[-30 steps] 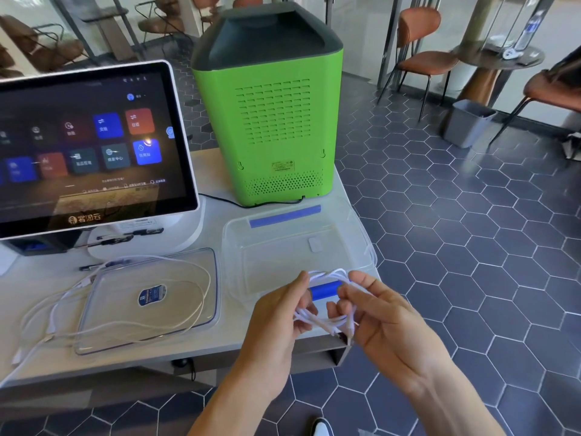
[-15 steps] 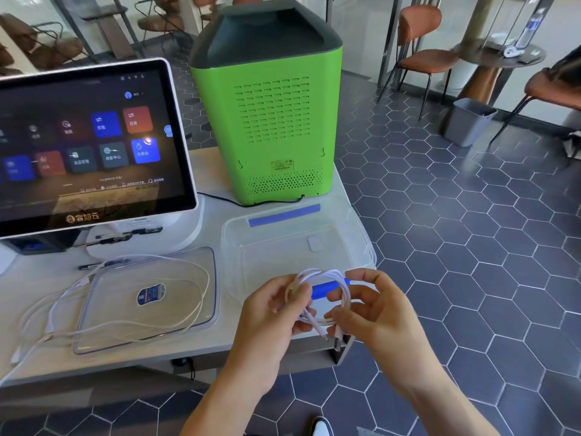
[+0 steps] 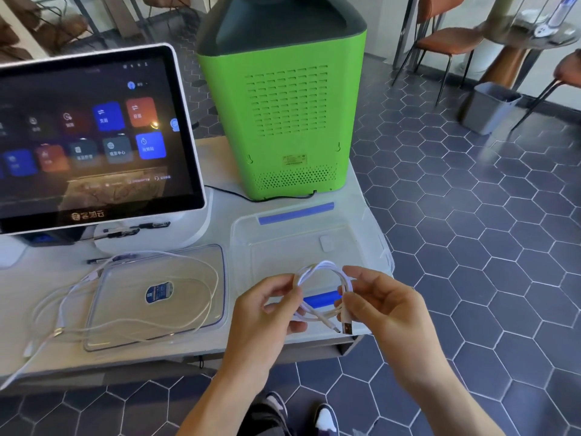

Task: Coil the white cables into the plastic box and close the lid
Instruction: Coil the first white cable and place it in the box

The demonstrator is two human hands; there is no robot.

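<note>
White coiled cable (image 3: 320, 287) pinched between left hand (image 3: 267, 313) and right hand (image 3: 382, 306), above the clear plastic box's (image 3: 314, 240) near edge.

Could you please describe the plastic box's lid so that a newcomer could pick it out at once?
Start at the touchscreen monitor on the white table. The lid lies flat just in front of its stand, left of the open plastic box. It alone carries a blue oval sticker and has loose white cables draped over it.

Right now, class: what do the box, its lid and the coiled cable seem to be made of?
Plastic box: clear, glossy plastic; the table shows through its walls.
Lid: the same clear plastic, probably rigid; it lies flat.
Coiled white cable: smooth white sheath, likely rubbery plastic, bending in loops; its plug tips look metallic.
</note>
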